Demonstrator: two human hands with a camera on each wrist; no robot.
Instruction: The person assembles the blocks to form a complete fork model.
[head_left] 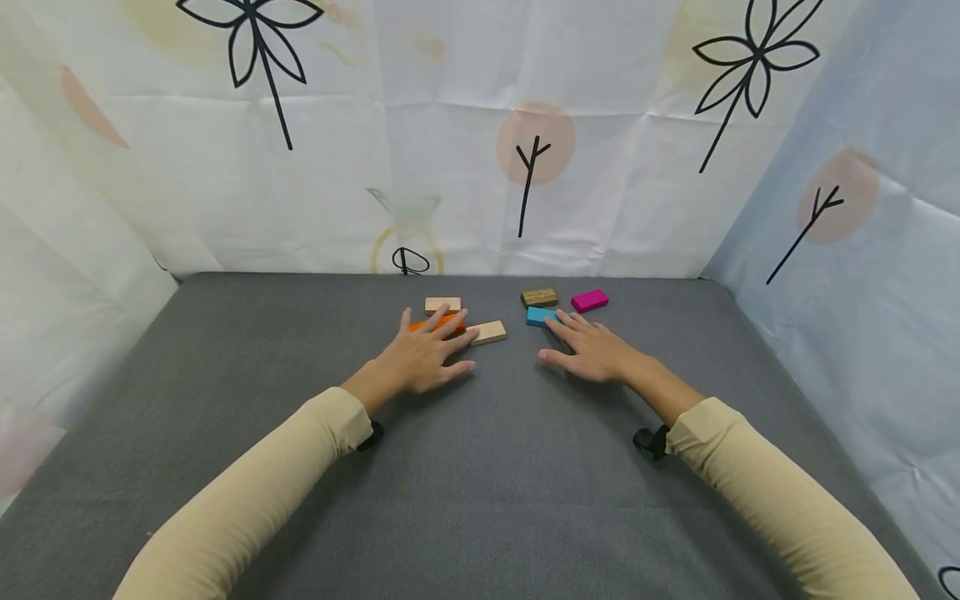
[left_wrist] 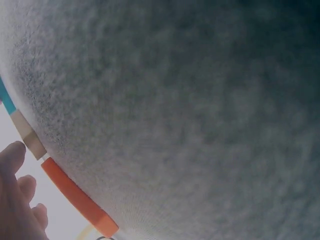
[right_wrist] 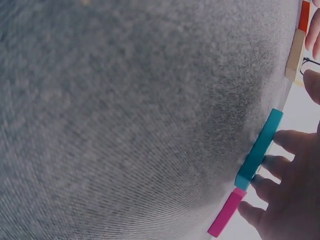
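Observation:
My left hand (head_left: 426, 354) is spread with straight fingers over an orange block (head_left: 417, 327), which it partly covers in the head view. Just beyond its fingers lies a pale wooden block (head_left: 442, 302), and a second pale block (head_left: 491, 332) is beside its index fingertip. In the left wrist view the orange block (left_wrist: 80, 197) shows whole, with the fingers above it. My right hand (head_left: 592, 348), fingers also straight and spread, has its fingertips right at a blue block (head_left: 538, 317). Behind the blue block are a brown wood-grain block (head_left: 539, 297) and a magenta block (head_left: 590, 301).
All the blocks lie flat near the far edge of a grey cloth-covered table (head_left: 480, 500). A white printed curtain (head_left: 450, 167) rises behind that edge, with more curtain at both sides. Dark bands (head_left: 651, 442) circle both wrists below the beige sleeves.

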